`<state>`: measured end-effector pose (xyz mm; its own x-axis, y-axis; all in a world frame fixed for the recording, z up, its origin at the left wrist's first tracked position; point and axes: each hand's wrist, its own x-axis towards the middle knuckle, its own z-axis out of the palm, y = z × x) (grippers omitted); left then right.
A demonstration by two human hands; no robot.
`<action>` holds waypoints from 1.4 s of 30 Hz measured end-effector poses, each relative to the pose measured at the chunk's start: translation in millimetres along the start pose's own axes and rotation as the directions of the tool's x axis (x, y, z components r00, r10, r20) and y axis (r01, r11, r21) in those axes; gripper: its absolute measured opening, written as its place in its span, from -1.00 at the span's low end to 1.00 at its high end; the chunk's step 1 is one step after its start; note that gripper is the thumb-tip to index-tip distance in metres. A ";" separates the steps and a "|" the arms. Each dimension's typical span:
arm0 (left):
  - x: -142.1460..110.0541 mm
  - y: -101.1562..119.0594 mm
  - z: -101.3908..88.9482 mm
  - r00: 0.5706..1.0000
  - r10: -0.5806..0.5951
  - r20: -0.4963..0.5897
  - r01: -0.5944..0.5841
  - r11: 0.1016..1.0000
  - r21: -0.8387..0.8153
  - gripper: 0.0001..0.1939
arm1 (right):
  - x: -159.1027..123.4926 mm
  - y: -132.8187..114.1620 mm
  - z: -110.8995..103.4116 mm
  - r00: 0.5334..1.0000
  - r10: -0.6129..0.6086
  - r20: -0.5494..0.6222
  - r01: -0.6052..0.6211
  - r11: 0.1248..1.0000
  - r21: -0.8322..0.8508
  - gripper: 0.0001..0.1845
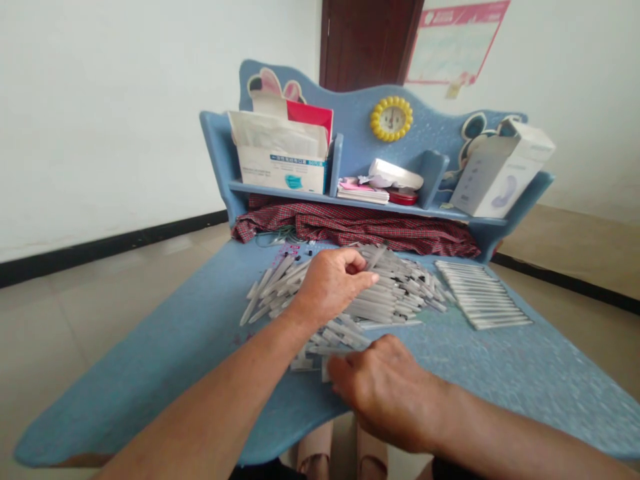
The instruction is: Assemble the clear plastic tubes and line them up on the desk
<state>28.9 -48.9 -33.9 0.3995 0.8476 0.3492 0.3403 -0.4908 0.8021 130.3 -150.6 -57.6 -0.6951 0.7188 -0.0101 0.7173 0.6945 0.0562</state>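
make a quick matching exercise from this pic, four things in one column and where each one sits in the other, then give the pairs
Things
1. yellow flower-shaped clock
2. face mask box
3. red plaid cloth
4. neat row of grey strips

Places
A. on the blue desktop, right of the loose pile of grey strips
B. on the left of the shelf
C. on the blue backboard above the shelf
D. bunched under the shelf

Pairs
1-C
2-B
3-D
4-A

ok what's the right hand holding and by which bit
The right hand has its fingers at the near end of the pile of slim grey plastic pieces; whether it grips one cannot be told.
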 end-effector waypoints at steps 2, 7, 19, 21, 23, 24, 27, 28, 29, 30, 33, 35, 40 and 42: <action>0.2 -0.2 -0.8 0.999 -0.049 0.004 0.049 0.995 -0.082 -0.85 | 6.9 -0.7 -1.5 0.997 -0.015 0.071 0.018 0.999 -0.034 -0.83; -1.6 2.0 -0.3 0.988 -0.153 0.024 0.153 0.947 -0.283 -0.85 | 13.6 -1.2 -6.6 0.986 0.003 0.168 0.007 0.998 -0.057 -0.81; -1.1 3.6 0.2 0.967 -0.248 0.066 0.243 0.799 -0.551 -0.86 | -14.6 12.9 1.9 0.973 0.010 -0.232 -0.017 0.999 -0.029 -0.87; -1.1 4.5 -1.0 0.960 -0.271 0.073 0.260 0.761 -0.594 -0.87 | -24.9 22.2 4.2 0.919 0.103 -0.380 -0.066 0.992 0.107 -0.89; -1.1 5.1 -1.5 0.953 -0.291 0.082 0.274 0.721 -0.636 -0.88 | -33.7 30.5 6.6 0.836 0.225 -0.500 -0.080 0.952 0.294 -0.88; -1.1 5.3 -1.6 0.951 -0.295 0.087 0.278 0.701 -0.657 -0.89 | -37.2 33.7 8.0 0.785 0.289 -0.548 -0.071 0.921 0.384 -0.87; -0.6 6.2 -0.6 0.949 -0.297 0.107 0.281 0.638 -0.717 -0.93 | -44.0 37.8 14.9 0.612 0.472 -0.635 -0.023 0.813 0.582 -0.86; -0.5 6.6 0.0 0.948 -0.298 0.116 0.284 0.618 -0.734 -0.95 | -45.2 37.6 18.2 0.558 0.524 -0.643 -0.006 0.778 0.629 -0.87; -0.4 7.0 0.8 0.946 -0.298 0.124 0.287 0.598 -0.749 -0.96 | -46.0 36.8 21.8 0.514 0.570 -0.641 0.010 0.744 0.669 -0.88; -0.5 7.4 1.5 0.945 -0.299 0.132 0.290 0.580 -0.762 -0.97 | -46.5 35.7 25.7 0.479 0.608 -0.633 0.024 0.712 0.702 -0.88; -1.6 8.5 4.0 0.943 -0.293 0.155 0.297 0.538 -0.789 -0.96 | -46.1 32.0 36.2 0.414 0.673 -0.612 0.054 0.654 0.755 -0.86; -2.5 8.8 5.3 0.943 -0.287 0.170 0.302 0.519 -0.799 -0.95 | -45.2 30.3 40.8 0.393 0.686 -0.612 0.074 0.640 0.765 -0.84; -3.1 8.6 7.1 0.942 -0.274 0.194 0.309 0.483 -0.819 -0.92 | -43.7 29.1 44.2 0.390 0.682 -0.618 0.081 0.643 0.761 -0.80; -3.0 8.4 8.0 0.939 -0.275 0.204 0.317 0.468 -0.825 -0.91 | -43.3 29.0 44.3 0.394 0.676 -0.622 0.088 0.646 0.758 -0.80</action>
<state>37.4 -57.2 -32.1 0.4556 0.8902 0.0083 -0.4165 0.2049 0.8857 183.3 -160.1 -99.7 0.1819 0.7331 0.6553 0.4381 0.5362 -0.7215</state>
